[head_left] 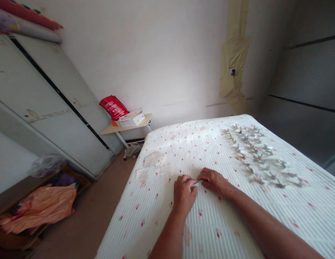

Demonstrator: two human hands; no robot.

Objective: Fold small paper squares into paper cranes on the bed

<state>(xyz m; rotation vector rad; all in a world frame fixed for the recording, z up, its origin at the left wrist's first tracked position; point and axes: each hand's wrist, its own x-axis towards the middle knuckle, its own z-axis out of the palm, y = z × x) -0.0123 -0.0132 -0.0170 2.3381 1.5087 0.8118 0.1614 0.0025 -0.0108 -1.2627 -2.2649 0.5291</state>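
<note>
Over the middle of the bed, my left hand [184, 192] pinches a small folded piece of paper [195, 185] between thumb and fingers. My right hand [213, 181] meets it from the right, its fingertips closed at the paper's other end. Beyond my left hand, several printed paper pieces [154, 158] lie flat near the bed's left edge. Many small folded paper figures [255, 151] stand in rows on the right side of the bed.
The bed [210, 230] has a white ribbed cover with red marks. Past its far left corner, a small table [110, 128] holds a red bag [114, 107] and a white box [135, 121]. Cabinets [62, 104] line the left; an orange cloth [45, 205] lies low beside them.
</note>
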